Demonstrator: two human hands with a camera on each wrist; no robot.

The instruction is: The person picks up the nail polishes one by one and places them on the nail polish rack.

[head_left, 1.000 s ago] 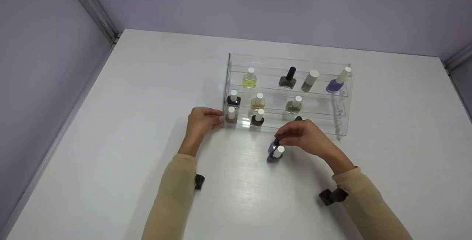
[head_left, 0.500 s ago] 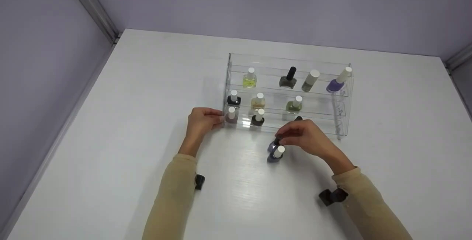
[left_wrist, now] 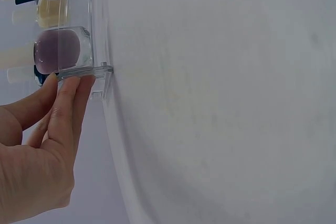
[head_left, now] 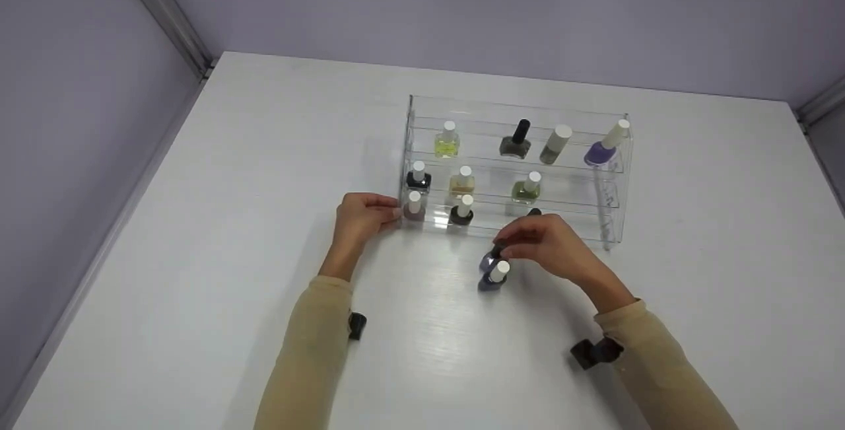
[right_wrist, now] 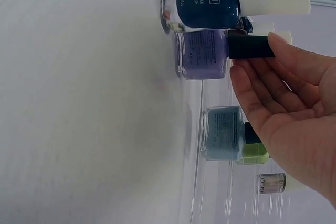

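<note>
Pinching the black cap of the lilac glass nail polish bottle [right_wrist: 202,54], the right hand [head_left: 551,246] has its grip closed on that cap from above. This bottle stands upright on the white desk [head_left: 218,218], just in front of the clear acrylic three-tier rack [head_left: 614,209], so its long axis points up into the fingers [right_wrist: 252,80]. A dark blue bottle with a white cap [right_wrist: 207,4] stands touching it on the side away from the rack. The left hand [head_left: 360,217] is further from both bottles; its straight fingertips [left_wrist: 71,85] press on the front left corner of the rack.
</note>
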